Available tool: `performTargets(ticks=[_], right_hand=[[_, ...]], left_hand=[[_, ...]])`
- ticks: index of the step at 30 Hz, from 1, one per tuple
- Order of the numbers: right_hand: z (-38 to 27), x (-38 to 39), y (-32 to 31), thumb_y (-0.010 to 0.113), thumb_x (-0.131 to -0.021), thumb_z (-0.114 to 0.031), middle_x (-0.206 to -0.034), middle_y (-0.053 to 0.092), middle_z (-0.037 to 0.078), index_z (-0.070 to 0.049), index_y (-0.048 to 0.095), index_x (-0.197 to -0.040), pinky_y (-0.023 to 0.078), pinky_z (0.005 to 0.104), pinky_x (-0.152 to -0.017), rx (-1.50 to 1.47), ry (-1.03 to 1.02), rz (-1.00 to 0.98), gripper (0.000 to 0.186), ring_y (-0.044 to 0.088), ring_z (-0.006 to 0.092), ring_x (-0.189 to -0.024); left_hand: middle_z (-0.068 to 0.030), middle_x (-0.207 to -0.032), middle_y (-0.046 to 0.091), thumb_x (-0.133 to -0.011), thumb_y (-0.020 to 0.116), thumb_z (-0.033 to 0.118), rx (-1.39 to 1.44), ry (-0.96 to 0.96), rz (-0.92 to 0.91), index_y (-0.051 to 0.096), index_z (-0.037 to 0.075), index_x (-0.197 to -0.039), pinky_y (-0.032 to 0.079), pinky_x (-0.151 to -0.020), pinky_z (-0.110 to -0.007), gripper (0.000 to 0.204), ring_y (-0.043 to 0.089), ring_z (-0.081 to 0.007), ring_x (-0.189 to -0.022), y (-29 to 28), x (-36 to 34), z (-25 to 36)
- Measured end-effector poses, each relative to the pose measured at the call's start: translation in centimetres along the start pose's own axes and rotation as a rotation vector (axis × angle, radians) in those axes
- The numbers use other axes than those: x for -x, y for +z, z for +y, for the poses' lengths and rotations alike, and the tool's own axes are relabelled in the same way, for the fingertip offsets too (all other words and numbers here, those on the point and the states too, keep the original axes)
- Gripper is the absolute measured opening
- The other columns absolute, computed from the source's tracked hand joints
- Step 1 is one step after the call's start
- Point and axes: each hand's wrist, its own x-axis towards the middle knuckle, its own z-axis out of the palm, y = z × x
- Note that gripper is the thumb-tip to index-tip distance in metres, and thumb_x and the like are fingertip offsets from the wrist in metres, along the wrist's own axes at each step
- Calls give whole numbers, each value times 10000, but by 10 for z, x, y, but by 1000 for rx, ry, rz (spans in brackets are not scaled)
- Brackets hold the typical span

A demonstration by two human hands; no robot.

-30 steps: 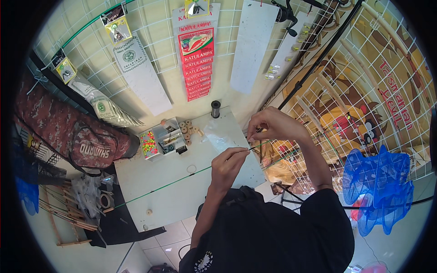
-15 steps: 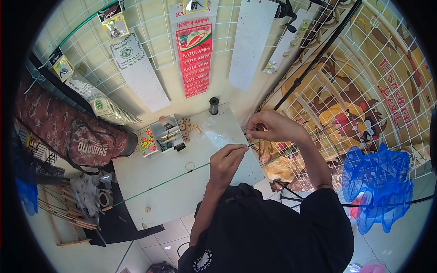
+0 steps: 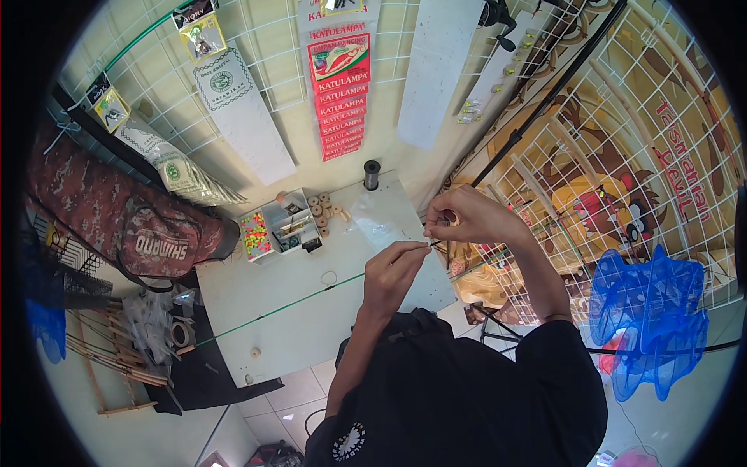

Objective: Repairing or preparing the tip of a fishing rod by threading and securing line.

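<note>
My left grip (image 3: 391,272) is closed, with thumb and forefinger together and clamped on the dark section near the right-hand end of one green rod (image 3: 302,299); the rod slants over the bench (image 3: 311,331) from the lower left up to these fingertips. My right grip (image 3: 471,218) sits just above and beside the left fingertips, fingers curled, thumb and forefinger tips close to each other; I cannot tell whether they meet or hold a thread.

Count of items: one thin loop (image 3: 329,278) stands at the rod, left of my left grip; one compartmented box (image 3: 266,258) sits at the wall side of the bench, with many coloured beads (image 3: 255,236) in its left compartment; several ring-shaped corks (image 3: 323,221) lie just beside the box, overlapping too closely for me to count; one single cork (image 3: 255,352) lies near the front edge; one dark spool (image 3: 371,175) stands upright at the far edge; one clear plastic bag (image 3: 375,220) lies near it.
</note>
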Motion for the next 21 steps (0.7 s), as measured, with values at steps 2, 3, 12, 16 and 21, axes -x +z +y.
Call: performTargets(ticks=[2,3,12,16,21], right_hand=[[1,0,1,718,-778,-197,-643,640,92,-7,680,-776,450,343,-590,7,-14,26,195,593,185,-600],[1,1,1,720,-775,-200,-644,644,96,-6,682,-771,462,344,-604,15,-26,48,197,612,192,-614],[-7,5,-3,738,-778,-202,-682,670,116,-9,702,-784,491,348,-645,117,33,105,196,655,217,-659],[-1,4,-5,731,-793,-208,-671,664,116,-6,697,-784,493,348,-646,124,0,81,204,659,217,-667],[8,1,-6,708,-792,-164,-758,646,89,-27,638,-802,455,346,-658,89,30,-59,154,617,218,-722]], left_hand=[[-73,-902,679,-764,682,-34,1,3,4,686,18,-909,546,-649,-305,154,681,-210,-774,0,0,0],[-73,-903,679,-764,681,-35,5,-1,3,686,16,-908,546,-650,-305,153,680,-211,-774,-1,0,0],[-73,-884,699,-756,710,-48,0,-38,9,698,11,-856,558,-654,-281,117,692,-188,-772,-2,-2,3],[-74,-883,698,-756,709,-51,7,-44,11,699,12,-852,559,-662,-283,116,693,-189,-778,-1,-3,2],[-66,-906,677,-768,687,-24,8,-1,6,685,23,-913,548,-656,-301,152,681,-207,-771,-1,-1,-1]])
